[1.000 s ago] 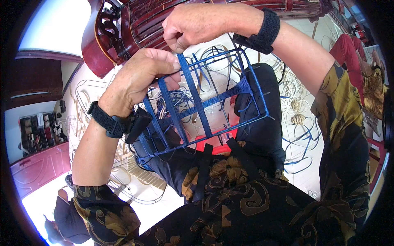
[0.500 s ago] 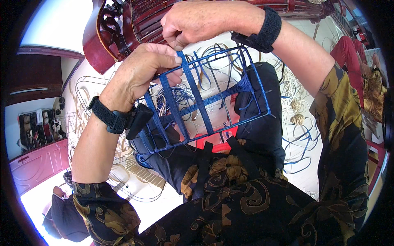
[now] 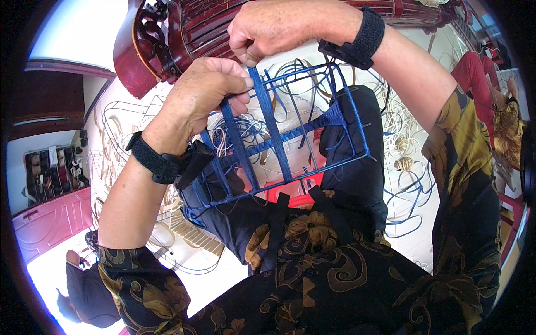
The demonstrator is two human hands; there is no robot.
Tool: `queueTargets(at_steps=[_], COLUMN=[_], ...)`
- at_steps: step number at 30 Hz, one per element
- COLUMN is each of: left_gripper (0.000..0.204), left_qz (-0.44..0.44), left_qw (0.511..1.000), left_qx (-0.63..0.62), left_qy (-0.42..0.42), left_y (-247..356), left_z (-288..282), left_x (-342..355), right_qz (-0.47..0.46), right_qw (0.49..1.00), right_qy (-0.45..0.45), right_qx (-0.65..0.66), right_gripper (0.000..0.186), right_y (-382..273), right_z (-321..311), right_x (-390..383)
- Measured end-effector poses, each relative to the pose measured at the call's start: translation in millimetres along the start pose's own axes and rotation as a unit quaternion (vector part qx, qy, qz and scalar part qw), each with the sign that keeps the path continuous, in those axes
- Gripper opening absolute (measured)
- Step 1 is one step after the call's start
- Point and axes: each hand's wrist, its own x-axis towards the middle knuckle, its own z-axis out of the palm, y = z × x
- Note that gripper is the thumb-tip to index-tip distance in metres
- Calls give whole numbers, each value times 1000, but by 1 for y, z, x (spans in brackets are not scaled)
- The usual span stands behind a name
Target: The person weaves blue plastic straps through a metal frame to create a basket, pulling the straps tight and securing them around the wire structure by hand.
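A box-shaped wire frame [image 3: 362, 128], wrapped in blue along its rods, rests tilted across my knees. Several flat blue strips run across its near face. The longest blue strip [image 3: 271, 125] rises past the frame's far edge. My right hand [image 3: 268, 33] pinches that strip's upper end between thumb and fingers. Just left of it, my left hand [image 3: 215, 92] is closed on the frame's far edge beside the strip, thumb laid on top. Its fingers hide part of that edge and whatever lies under them.
Loose blue and cream strips [image 3: 407, 206] lie in coils on the pale floor around my legs. A dark red wooden bench [image 3: 201, 28] stands ahead. One person in red trousers [image 3: 472, 75] sits at the right; another in black [image 3: 92, 293] is at the lower left.
Both hands have shifted slightly to the right along with the strip's upper end. The person at the lower left has moved an arm.
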Motion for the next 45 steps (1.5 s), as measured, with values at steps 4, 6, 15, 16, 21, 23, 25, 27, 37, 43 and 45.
queueTargets(at_steps=[4,6,15,16,21,23,25,27,37,43,45], left_gripper=[3,2,13,15,16,15,15,14,16,19,17], left_qz=[27,54,73,70,72,75,76,78,108,110,102], left_qw=[999,997,996,996,996,996,996,996,989,982,984], left_qx=[-21,-41,-1,7,12,18,25,14,51,104,101], left_qy=[9,24,45,45,44,37,30,48,87,108,109], left_y=[-3,-4,-1,-2,-3,-3,-4,-3,-11,-14,-8], left_z=[2,6,14,14,13,12,10,12,14,12,15], left_x=[-1,-5,-5,-5,-5,-3,-2,-5,-3,-2,-5], right_qz=[-6,-2,45,39,85,82,81,74,97,120,111], right_qw=[1000,1000,996,996,992,991,989,986,983,975,974], right_qy=[-3,-11,-62,-62,-88,-90,-88,-102,-129,-152,-160], right_qx=[-17,-12,45,48,42,62,92,105,91,108,117], right_gripper=[21,20,21,21,19,19,20,21,19,20,22], right_y=[8,7,14,11,2,7,16,22,18,24,35], right_z=[2,3,2,0,-5,-4,6,9,4,13,15], right_x=[6,8,10,11,11,10,14,17,25,30,33])
